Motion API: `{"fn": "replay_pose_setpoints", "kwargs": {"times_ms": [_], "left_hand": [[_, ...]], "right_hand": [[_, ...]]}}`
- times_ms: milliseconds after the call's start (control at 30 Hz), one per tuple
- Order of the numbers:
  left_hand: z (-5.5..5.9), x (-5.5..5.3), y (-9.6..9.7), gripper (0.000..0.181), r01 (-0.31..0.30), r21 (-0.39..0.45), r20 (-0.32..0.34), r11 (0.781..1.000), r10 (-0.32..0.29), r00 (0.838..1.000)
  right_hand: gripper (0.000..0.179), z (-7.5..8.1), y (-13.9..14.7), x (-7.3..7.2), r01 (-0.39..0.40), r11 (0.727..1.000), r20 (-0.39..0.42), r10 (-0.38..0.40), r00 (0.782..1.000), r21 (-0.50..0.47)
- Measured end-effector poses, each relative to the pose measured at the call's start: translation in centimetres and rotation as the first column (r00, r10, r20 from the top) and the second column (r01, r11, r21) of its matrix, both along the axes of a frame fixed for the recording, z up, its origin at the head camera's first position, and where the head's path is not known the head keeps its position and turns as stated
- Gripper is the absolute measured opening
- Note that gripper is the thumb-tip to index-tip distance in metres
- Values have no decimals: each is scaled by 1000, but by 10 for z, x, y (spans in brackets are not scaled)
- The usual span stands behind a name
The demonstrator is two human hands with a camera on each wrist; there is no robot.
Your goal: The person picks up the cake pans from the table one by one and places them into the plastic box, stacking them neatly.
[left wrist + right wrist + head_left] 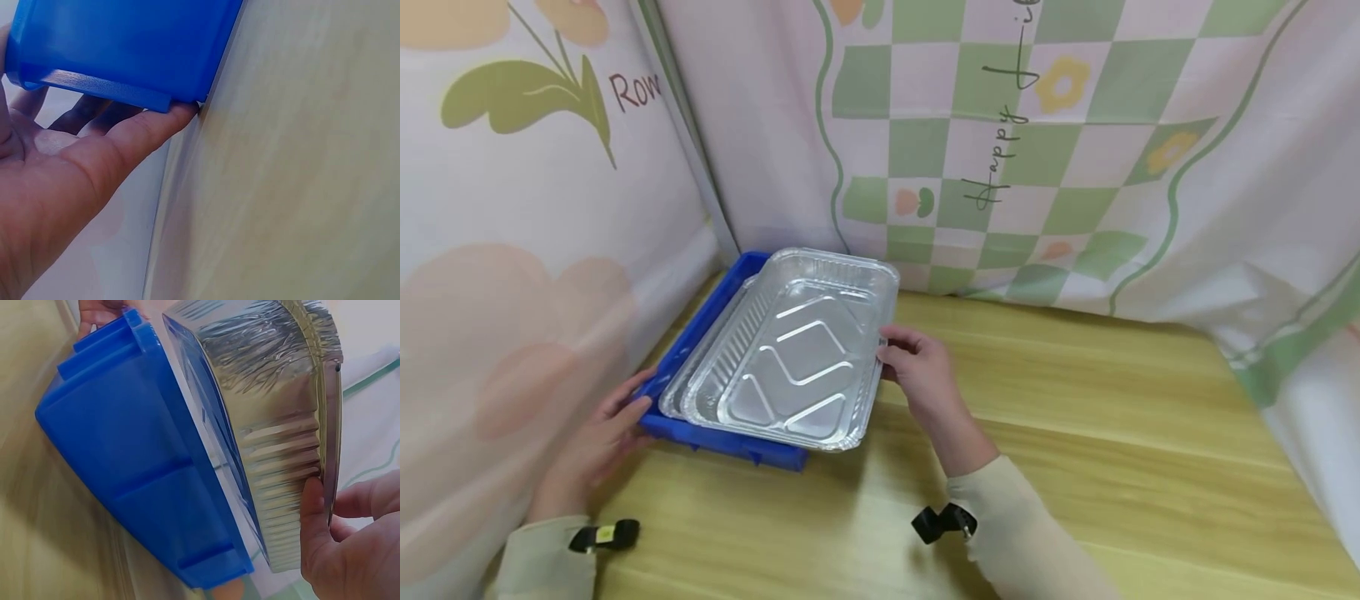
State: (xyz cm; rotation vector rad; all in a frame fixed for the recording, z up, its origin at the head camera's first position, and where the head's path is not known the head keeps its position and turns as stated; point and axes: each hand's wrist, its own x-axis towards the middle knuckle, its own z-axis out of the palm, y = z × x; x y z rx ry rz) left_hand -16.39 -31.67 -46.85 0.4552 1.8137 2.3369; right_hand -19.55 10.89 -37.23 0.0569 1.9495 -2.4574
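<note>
A shiny aluminum foil tray overlaps a blue plastic bin, tilted with its right side raised in the right wrist view. My right hand pinches that tray's right rim between thumb and fingers; in the right wrist view the thumb lies against the ribbed foil wall. Under its left edge, the rim of another foil tray shows inside the bin. At the bin's near left corner my left hand grips the blue rim. The left wrist view shows this hand around the bin's corner.
Below lies a wood-grain table, running on to the right of the bin. A printed curtain hangs along the back, and another patterned cloth stands close beside the left hand. Black wrist straps sit on both sleeves.
</note>
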Motion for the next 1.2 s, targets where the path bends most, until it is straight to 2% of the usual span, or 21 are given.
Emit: {"fn": "replay_pose_setpoints", "kwargs": {"times_ms": [300, 700, 933, 1200], "left_hand": [[0, 2, 1, 48, -5, -33, 10, 999, 6, 1000], [-1, -2, -1, 49, 23, 17, -12, 1000, -23, 1000], [-5, -3, -4, 49, 25, -3, 3, 1000, -25, 1000], [-5, -4, -4, 48, 33, -7, -14, 999, -33, 999]], "right_hand": [[29, -9, -15, -6, 12, 1000, -11, -12, 1000, -19], [32, -10, -33, -12, 9, 1000, -5, -9, 1000, 12], [33, -11, -45, -19, 1, 1000, -11, -1, 1000, -2], [33, -10, -55, -20, 4, 1000, -18, -4, 1000, -21]]}}
